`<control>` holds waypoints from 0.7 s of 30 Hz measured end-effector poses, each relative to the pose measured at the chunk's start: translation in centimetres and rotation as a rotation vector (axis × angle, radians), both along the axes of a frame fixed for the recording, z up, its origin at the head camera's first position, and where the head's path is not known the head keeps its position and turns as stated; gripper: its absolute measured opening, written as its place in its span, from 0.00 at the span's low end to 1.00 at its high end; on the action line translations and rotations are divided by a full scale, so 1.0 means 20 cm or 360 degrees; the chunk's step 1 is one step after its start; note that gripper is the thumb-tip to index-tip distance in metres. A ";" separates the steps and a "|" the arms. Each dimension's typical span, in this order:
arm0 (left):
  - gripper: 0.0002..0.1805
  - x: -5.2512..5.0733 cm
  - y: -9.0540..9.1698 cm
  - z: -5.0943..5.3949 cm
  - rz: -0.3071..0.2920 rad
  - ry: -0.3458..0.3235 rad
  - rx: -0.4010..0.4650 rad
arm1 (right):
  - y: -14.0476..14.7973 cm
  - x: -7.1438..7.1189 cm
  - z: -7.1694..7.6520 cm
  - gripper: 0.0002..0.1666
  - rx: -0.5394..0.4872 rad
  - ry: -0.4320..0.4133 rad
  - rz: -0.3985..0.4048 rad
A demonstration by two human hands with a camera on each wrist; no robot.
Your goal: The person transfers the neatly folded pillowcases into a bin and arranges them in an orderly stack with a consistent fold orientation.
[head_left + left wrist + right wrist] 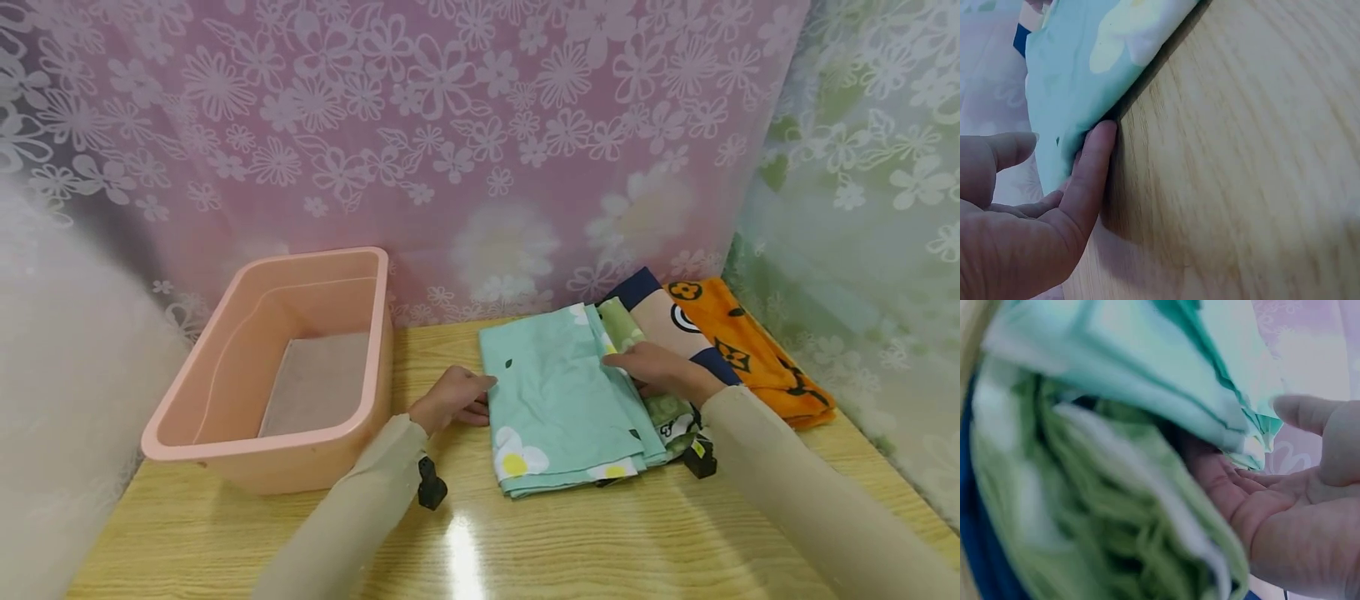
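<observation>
A folded mint-green cloth with white-and-yellow flowers lies on the table. My left hand is at its left edge; in the left wrist view the fingertips touch the low edge of the cloth, thumb held apart. At the right edge, my right hand has its thumb by the upper side. The right wrist view shows the right fingers reaching between the mint cloth and a green cloth, the thumb standing apart from them.
A pink plastic tub stands at the left with a pale, flat piece on its bottom. Right of the mint cloth lie a green cloth, a beige-and-navy cloth and an orange patterned one. Floral curtains hang behind the table.
</observation>
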State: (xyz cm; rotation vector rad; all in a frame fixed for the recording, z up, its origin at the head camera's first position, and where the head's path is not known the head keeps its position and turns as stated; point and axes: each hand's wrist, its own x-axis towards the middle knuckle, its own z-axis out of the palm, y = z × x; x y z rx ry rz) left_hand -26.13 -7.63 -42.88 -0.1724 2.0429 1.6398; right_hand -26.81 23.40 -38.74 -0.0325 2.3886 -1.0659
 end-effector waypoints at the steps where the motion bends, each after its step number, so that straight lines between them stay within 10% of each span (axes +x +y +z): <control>1: 0.18 0.00 0.00 0.00 0.0008 -0.0005 0.0000 | 0.00 -0.01 0.00 0.47 -0.0015 -0.0022 -0.0013; 21: 0.06 0.00 0.03 -0.04 0.0069 -0.0001 0.0108 | -0.04 -0.04 -0.10 0.54 -0.0122 -0.0067 -0.0178</control>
